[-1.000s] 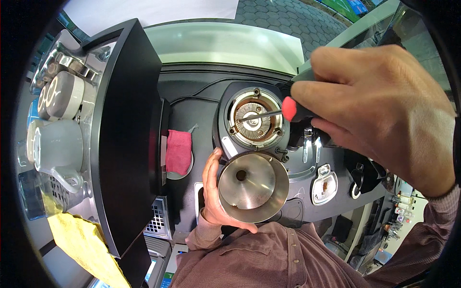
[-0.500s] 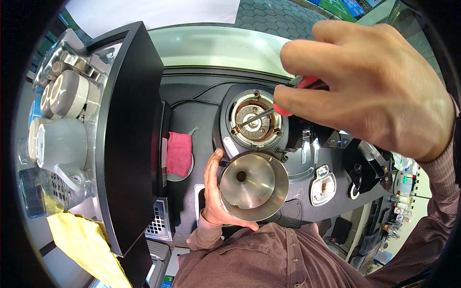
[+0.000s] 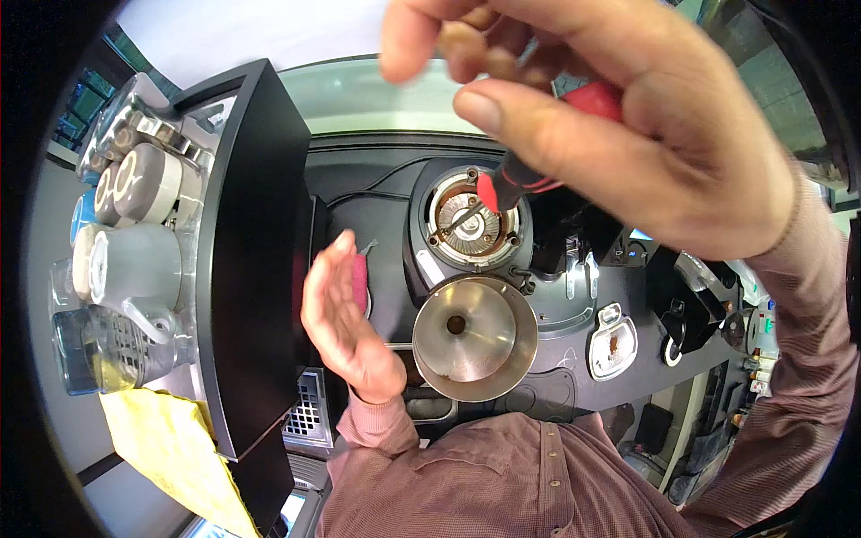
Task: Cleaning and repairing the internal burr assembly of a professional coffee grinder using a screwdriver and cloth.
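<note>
A coffee grinder (image 3: 420,193) stands with its top off, its ridged round metal burr (image 3: 468,237) laid bare inside a ring with brown grounds. The red and black screwdriver (image 3: 502,184) slants down, its shaft ending at the burr's left side. Its handle rests against the palm and thumb of my right hand (image 3: 646,134), whose fingers are loosened and partly blurred. Next to the black cabinet, my left hand (image 3: 345,318) is open, fingers stretched and holding nothing. To its right, apart from it, sits a steel funnel-shaped bowl (image 3: 475,345) with a hole in its bottom.
On the black cabinet (image 3: 247,269) at left stand cups and glasses (image 3: 134,269), with a yellow cloth (image 3: 170,448) hanging over its edge. A pink cloth (image 3: 360,285) lies behind my left hand. A small white dish (image 3: 613,350) with brown grounds is on the counter at right.
My left hand has let go of the steel bowl and moved left, opening. My right hand has shifted and turned, its fingers loosening around the screwdriver. The shaft still reaches the burr.
</note>
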Action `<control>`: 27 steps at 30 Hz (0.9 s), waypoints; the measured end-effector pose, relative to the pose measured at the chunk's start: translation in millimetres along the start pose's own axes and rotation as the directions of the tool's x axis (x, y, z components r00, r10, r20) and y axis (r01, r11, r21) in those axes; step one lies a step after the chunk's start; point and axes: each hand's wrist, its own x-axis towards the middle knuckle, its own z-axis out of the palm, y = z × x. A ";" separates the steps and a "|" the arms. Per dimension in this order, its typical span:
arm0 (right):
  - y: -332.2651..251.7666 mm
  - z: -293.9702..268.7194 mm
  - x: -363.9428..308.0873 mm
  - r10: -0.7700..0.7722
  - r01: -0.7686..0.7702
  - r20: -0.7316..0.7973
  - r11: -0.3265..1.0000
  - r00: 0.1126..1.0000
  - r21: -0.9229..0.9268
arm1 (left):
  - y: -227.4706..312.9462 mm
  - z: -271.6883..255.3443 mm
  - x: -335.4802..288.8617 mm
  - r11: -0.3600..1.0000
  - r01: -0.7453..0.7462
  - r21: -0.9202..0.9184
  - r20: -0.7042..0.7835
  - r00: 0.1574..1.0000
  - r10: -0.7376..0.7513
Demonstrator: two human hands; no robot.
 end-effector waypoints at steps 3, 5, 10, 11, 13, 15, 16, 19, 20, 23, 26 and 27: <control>-61.1 25.2 42.8 0.093 -0.092 -0.003 0.986 0.996 -0.136 | -20.3 10.3 35.4 0.988 -0.001 -0.151 0.160 0.987 0.026; -75.0 34.4 46.5 0.099 -0.101 -0.021 0.983 0.995 -0.151 | -15.5 16.8 61.8 0.982 -0.156 -0.102 0.294 0.939 0.180; -57.5 32.2 43.9 0.062 -0.069 -0.085 0.994 0.995 -0.087 | -5.6 21.0 82.5 0.981 -0.040 -0.187 0.458 0.881 0.123; -58.7 35.0 39.4 0.056 -0.063 -0.095 0.995 0.994 -0.073 | -5.0 20.3 87.4 0.979 -0.119 -0.166 0.454 0.872 0.183; -43.3 31.2 25.3 0.047 -0.053 -0.115 0.997 0.992 -0.050 | -5.3 23.8 92.1 0.970 -0.198 -0.140 0.456 0.857 0.240; -39.1 33.3 6.5 0.033 -0.037 -0.129 0.999 0.991 -0.030 | -6.8 29.4 93.3 0.978 -0.156 -0.139 0.344 0.918 0.195; -30.5 35.3 4.7 0.019 -0.021 -0.131 1.000 0.991 -0.014 | -5.6 32.9 94.5 0.974 -0.147 -0.171 0.306 0.932 0.194; -34.5 33.8 -13.3 0.020 -0.022 -0.154 1.000 0.988 -0.015 | -0.4 46.5 93.9 0.961 -0.098 -0.259 0.239 0.957 0.162; -31.3 34.1 -40.7 0.013 -0.015 -0.160 1.000 0.987 -0.008 | -1.7 44.0 93.8 0.976 -0.132 -0.171 0.237 0.956 0.171; -9.9 26.4 -76.4 -0.001 0.004 -0.182 1.000 0.983 0.012 | -2.1 42.8 92.8 0.973 -0.202 -0.109 0.175 0.960 0.219; -17.0 35.4 -68.1 -0.017 0.023 -0.200 0.999 0.980 0.028 | 7.2 44.1 90.6 0.952 -0.086 -0.292 0.101 0.988 0.121; -13.3 29.7 -78.4 -0.019 0.025 -0.207 0.999 0.978 0.029 | 6.4 40.4 92.3 0.952 -0.087 -0.294 0.102 0.987 0.122</control>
